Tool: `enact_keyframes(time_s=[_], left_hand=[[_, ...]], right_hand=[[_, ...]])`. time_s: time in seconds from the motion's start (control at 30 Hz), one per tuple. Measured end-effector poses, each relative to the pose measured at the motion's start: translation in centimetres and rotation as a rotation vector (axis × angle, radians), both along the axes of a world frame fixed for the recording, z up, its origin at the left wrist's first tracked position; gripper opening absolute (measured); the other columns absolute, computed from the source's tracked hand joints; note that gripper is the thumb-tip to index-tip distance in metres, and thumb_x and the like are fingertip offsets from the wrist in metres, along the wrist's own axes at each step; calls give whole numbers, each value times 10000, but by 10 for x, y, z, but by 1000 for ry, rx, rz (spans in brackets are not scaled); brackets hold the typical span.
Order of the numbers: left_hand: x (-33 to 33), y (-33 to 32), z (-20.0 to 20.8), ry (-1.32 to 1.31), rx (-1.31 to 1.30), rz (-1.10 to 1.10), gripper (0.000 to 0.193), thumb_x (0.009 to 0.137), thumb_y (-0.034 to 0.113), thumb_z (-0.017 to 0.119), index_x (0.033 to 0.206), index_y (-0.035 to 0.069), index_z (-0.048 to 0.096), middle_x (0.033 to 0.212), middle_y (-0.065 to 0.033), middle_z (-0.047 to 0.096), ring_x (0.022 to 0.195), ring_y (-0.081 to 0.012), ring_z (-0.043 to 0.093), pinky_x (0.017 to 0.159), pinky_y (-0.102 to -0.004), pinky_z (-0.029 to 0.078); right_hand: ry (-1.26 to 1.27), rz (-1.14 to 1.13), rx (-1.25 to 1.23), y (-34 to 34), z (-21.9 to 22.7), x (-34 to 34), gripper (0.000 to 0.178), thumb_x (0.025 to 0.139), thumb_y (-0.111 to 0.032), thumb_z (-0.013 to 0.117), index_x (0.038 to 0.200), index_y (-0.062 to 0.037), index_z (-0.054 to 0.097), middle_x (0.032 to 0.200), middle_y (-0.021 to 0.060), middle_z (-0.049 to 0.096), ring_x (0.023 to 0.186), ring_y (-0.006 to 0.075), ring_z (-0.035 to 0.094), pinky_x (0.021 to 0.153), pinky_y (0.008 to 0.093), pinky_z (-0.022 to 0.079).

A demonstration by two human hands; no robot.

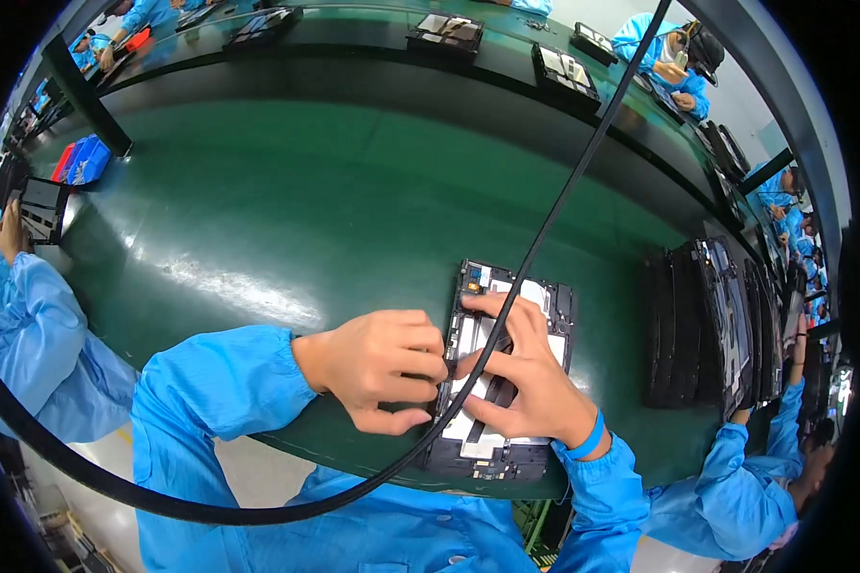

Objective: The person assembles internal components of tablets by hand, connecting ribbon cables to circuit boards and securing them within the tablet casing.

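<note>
An opened tablet lies on the green bench in front of me, its inner side up, with a black frame, silvery white panels and small parts showing. My left hand is at its left edge with the fingers curled inward and the thumb lower down; what the fingertips hold, if anything, is hidden. Across the middle of the tablet rests my right hand, its fingers spread and bent, with fingertips on the left part of the device. A blue band circles the right wrist. A black cable crosses in front and partly covers the tablet.
Upright black tablet housings stand in a row at the right. Blue bin and red bin sit far left. Co-workers in blue sit on both sides. Beyond the bench, a raised shelf carries more opened tablets.
</note>
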State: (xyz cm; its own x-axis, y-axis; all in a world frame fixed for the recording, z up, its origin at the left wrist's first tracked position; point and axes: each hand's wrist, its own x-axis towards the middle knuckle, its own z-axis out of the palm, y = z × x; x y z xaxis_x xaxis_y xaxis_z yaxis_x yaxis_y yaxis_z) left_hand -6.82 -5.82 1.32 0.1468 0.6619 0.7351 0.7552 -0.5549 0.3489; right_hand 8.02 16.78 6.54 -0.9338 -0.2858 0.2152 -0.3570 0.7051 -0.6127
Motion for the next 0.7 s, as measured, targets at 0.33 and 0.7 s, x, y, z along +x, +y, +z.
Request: enact_keyframes(time_s=[0.33, 0.7], left_hand=[[5, 4, -5, -54, 55, -68, 173, 754, 134, 796, 742, 65, 638, 886, -74, 638, 815, -294, 591, 663, -418, 465], [11, 5, -12, 81, 112, -105, 167, 747, 172, 764, 752, 61, 640, 877, -95, 633, 858, -302, 656, 681, -413, 509]], right_hand=[[-12, 24, 24, -6, -3, 0, 160, 759, -161, 930, 850, -141, 799, 1662, 108, 558, 1541, 439, 414, 1236, 574, 339], [-65, -3, 170, 1, 10, 9, 157, 782, -176, 885, 825, -146, 736, 1728, 114, 481, 1649, 525, 236, 1302, 759, 131]])
